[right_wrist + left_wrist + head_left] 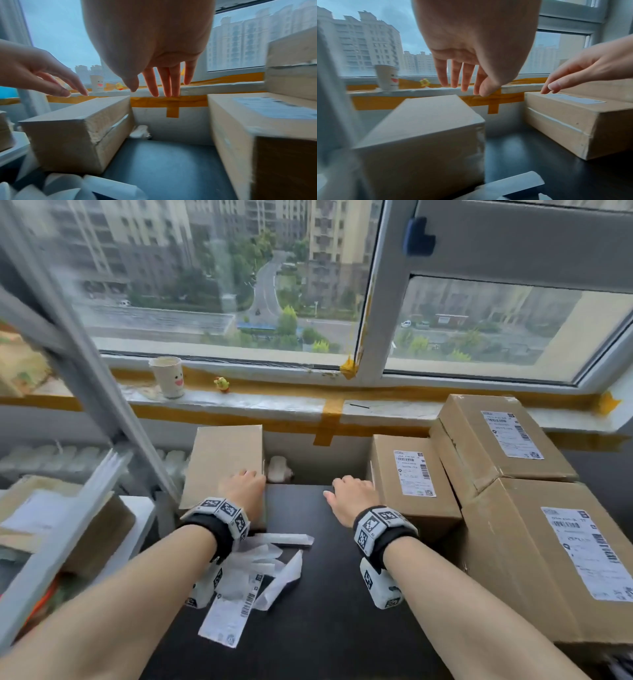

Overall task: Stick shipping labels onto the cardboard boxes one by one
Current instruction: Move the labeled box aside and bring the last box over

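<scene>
Cardboard, still bare: the unlabelled box [224, 463] sits on the counter [318, 594] under your left hand [244, 486], labels [236, 594] lying behind your wrists. Both grips are spread and empty, the right hand [352, 494] beside a labelled box [411, 474]. Drag the bare box back carelessly and you could crease those loose labels.

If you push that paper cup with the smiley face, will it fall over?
Probably, yes. The paper cup is taller than wide and looks light, so a nudge near its rim would likely tip it. Its round wall means it might then roll along the windowsill.
</scene>
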`<state>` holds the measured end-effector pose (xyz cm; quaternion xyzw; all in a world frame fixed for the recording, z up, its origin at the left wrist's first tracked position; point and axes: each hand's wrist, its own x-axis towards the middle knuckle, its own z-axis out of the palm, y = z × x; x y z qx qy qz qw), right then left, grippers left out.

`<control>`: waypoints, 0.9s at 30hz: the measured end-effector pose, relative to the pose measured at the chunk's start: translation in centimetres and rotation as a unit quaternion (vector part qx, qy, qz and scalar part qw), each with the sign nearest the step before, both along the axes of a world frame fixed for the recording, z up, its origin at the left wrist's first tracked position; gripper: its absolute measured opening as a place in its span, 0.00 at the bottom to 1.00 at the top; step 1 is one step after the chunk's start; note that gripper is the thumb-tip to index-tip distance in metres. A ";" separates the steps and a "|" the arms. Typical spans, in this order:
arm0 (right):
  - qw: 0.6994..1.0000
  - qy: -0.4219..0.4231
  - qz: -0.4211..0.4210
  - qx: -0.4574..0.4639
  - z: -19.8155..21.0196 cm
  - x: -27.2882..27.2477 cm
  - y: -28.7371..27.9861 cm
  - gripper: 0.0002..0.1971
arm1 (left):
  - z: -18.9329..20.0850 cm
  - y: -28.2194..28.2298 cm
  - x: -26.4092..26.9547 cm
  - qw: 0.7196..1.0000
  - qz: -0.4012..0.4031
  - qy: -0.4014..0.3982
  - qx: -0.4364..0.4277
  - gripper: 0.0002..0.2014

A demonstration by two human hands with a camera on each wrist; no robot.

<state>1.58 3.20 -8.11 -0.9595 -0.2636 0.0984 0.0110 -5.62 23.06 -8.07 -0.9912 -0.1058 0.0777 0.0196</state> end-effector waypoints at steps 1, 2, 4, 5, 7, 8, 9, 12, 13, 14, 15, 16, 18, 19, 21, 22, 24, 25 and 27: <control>1.000 0.001 0.016 -0.004 0.0 -0.4 1.5 0.21 | 0.2 1.3 -0.9 1.000 0.010 -0.004 0.006 0.16; 0.999 0.003 0.032 -0.007 0.0 -0.8 3.0 0.21 | 0.3 2.5 -1.8 1.000 0.024 -0.008 0.007 0.16; 0.998 0.008 0.055 -0.009 -0.1 -1.6 5.8 0.22 | 0.1 4.6 -3.5 0.999 0.050 -0.015 0.001 0.15; 0.998 0.014 0.065 -0.010 -0.3 -1.8 7.1 0.22 | 0.0 5.5 -4.3 0.998 0.063 -0.016 -0.006 0.15; 0.996 0.035 0.078 -0.010 -0.7 -2.4 9.3 0.22 | -0.8 6.9 -5.7 0.995 0.095 -0.010 -0.028 0.14; 0.996 0.048 0.078 -0.008 -1.0 -2.6 10.3 0.22 | -1.2 7.5 -6.2 0.992 0.112 -0.010 -0.048 0.13; 0.995 0.061 0.075 -0.003 -1.2 -2.8 11.1 0.22 | -1.7 8.0 -6.5 0.989 0.129 -0.008 -0.070 0.12; 0.994 0.098 0.038 0.029 -2.0 -3.1 13.0 0.22 | -3.1 9.1 -6.9 0.974 0.187 -0.009 -0.131 0.14; 0.993 0.106 0.022 0.040 -2.4 -3.0 13.4 0.23 | -3.4 9.3 -6.8 0.965 0.211 -0.007 -0.154 0.15; 0.991 0.118 0.005 0.055 -2.7 -2.8 13.7 0.24 | -3.8 9.6 -6.6 0.955 0.236 -0.005 -0.177 0.15; 0.987 0.139 -0.016 0.080 -3.1 -2.6 14.0 0.25 | -4.0 9.7 -6.3 0.944 0.264 -0.001 -0.199 0.16; 0.978 0.168 -0.037 0.115 -3.5 -2.3 14.4 0.26 | -4.3 10.0 -5.9 0.931 0.289 -0.002 -0.221 0.15; 0.953 0.229 -0.066 0.189 -4.4 -1.8 14.8 0.30 | -5.2 10.6 -5.3 0.904 0.324 -0.023 -0.278 0.14; 0.939 0.251 -0.075 0.223 -4.6 -1.6 14.9 0.31 | -5.7 10.8 -5.0 0.891 0.334 -0.036 -0.307 0.14; 0.916 0.271 -0.094 0.280 -5.3 -1.1 15.1 0.30 | -6.5 11.1 -4.5 0.869 0.340 -0.066 -0.355 0.16; 0.908 0.275 -0.103 0.300 -5.5 -0.9 15.0 0.29 | -6.7 11.2 -4.4 0.861 0.338 -0.080 -0.372 0.16; 0.896 0.276 -0.113 0.329 -5.9 -0.4 14.7 0.29 | -6.7 11.0 -4.0 0.856 0.330 -0.102 -0.384 0.17; 0.891 0.277 -0.117 0.341 -5.8 -0.2 14.3 0.30 | -6.5 10.8 -3.9 0.856 0.325 -0.110 -0.387 0.17; 0.879 0.278 -0.123 0.366 -5.5 0.3 13.3 0.34 | -6.1 10.1 -3.4 0.850 0.311 -0.128 -0.405 0.18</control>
